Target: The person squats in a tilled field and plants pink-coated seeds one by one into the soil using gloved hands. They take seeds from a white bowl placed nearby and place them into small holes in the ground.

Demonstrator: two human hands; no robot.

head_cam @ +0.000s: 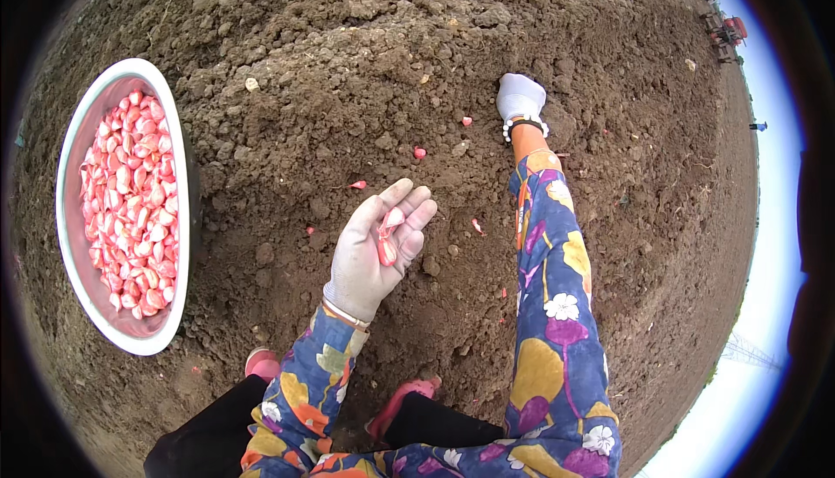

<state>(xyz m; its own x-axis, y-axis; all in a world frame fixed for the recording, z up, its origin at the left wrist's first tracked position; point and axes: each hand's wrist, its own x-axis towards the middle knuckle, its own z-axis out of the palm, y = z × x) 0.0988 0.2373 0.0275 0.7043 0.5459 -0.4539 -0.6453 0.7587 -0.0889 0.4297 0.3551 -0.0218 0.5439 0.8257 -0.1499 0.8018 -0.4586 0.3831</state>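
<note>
My left hand (372, 256), in a pale work glove, is turned palm up with fingers loosely curled. A few pink garlic cloves (387, 248) rest in its palm. Farther out to the right, my right hand (520, 96), gloved too, reaches down against the brown soil (456, 41). Its fingers are hidden from view, so whether it holds anything does not show. Several single cloves lie on the ground between the hands, among them one clove (419, 152) and another clove (466, 121).
A white-rimmed basin (67, 269) full of pink cloves stands on the soil at left. My pink shoes (403, 406) are below. A red tractor-like machine (730, 32) and a distant person (758, 126) appear at the far right, near a pylon (750, 351).
</note>
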